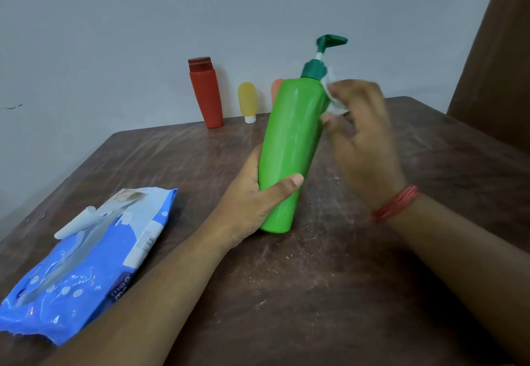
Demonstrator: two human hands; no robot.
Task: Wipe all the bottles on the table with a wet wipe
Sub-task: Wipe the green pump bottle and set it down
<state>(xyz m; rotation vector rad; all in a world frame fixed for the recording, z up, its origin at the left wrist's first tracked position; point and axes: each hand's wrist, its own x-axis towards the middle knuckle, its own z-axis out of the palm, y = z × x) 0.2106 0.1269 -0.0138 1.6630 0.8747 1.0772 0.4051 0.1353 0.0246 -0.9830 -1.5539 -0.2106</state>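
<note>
Just wipe (332, 99) between fingers (355, 90), bottle (292, 147)

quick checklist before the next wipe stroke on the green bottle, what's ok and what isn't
1. Left hand grips the green bottle low down: ok.
2. Right hand holds the wipe against the bottle's shoulder: ok.
3. Bottle tilted, base near the table; whether it touches: cannot tell.
4. Pump head wiped: cannot tell.
5. Red bottle and yellow bottle upright by the wall, waiting: ok.
6. Orange bottle mostly hidden behind the green one: cannot tell.
</note>
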